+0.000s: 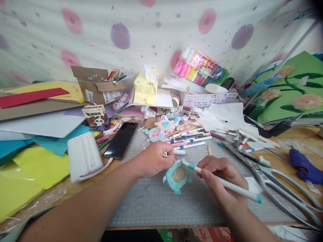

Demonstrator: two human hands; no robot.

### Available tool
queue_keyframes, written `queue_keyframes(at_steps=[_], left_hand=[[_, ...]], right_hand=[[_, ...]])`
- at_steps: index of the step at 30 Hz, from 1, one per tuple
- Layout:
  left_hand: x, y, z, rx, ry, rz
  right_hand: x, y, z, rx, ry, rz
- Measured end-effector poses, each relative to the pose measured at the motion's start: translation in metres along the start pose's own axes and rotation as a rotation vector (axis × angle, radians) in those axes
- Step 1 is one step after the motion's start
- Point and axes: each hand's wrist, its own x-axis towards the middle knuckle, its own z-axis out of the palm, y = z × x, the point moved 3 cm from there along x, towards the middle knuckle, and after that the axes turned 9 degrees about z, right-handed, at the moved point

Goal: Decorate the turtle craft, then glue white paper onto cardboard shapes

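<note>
My left hand [153,158] is closed, pinching the edge of a small teal paper turtle with a woven tan middle [178,175] on the grey cutting mat [156,201]; a small white pen cap sits between its fingers. My right hand [222,181] is closed around a white marker with teal ends [224,183], whose tip touches the upper right edge of the turtle.
Large scissors [275,181] and a blue glue gun [302,166] lie at the right. A black phone [121,139] and a white case [84,156] lie at the left, beside coloured paper sheets [32,174]. Markers [191,139], paper turtles [161,129], a cardboard box [99,87] and clay packs [202,69] crowd the back.
</note>
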Motion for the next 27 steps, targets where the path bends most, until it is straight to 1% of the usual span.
queue_keyframes(at_steps=[2, 5, 8, 9, 11, 13, 15, 18, 22, 25, 27], left_hand=[[0.0002, -0.0001, 0.0000, 0.012, -0.001, 0.008], [0.0003, -0.0004, -0.0003, 0.009, 0.000, 0.019], [0.0004, -0.0014, -0.0005, 0.018, -0.008, 0.015], [0.0004, -0.0017, -0.0005, 0.015, -0.012, 0.013], [0.0003, -0.0024, -0.0007, 0.006, -0.016, 0.003], [0.0002, -0.0024, -0.0010, 0.009, -0.013, 0.001], [0.0001, -0.0018, -0.0014, 0.033, -0.008, 0.012], [0.0000, -0.0011, -0.0015, 0.074, -0.014, 0.014], [-0.0002, 0.0001, -0.0014, 0.125, -0.022, 0.023], [-0.0004, 0.0008, -0.0010, 0.138, -0.025, 0.023], [-0.0003, 0.0013, -0.0008, 0.152, -0.027, 0.030]], right_hand=[[-0.0004, 0.0008, 0.0002, -0.028, -0.026, 0.007], [-0.0015, 0.0016, -0.0023, 0.008, 0.027, 0.012], [-0.0023, 0.0016, -0.0009, 0.003, -0.037, 0.012], [-0.0024, 0.0014, -0.0010, -0.010, -0.039, 0.011], [-0.0025, 0.0011, -0.0028, 0.002, 0.002, 0.008], [-0.0025, 0.0009, -0.0032, 0.023, -0.004, 0.010], [-0.0026, 0.0008, -0.0022, -0.009, -0.036, 0.011], [-0.0028, 0.0011, -0.0023, -0.028, -0.002, 0.010], [-0.0033, 0.0011, 0.0013, -0.064, -0.045, -0.005], [-0.0034, 0.0001, 0.0010, -0.062, 0.006, -0.018], [-0.0032, -0.0005, 0.0024, -0.072, -0.022, -0.012]])
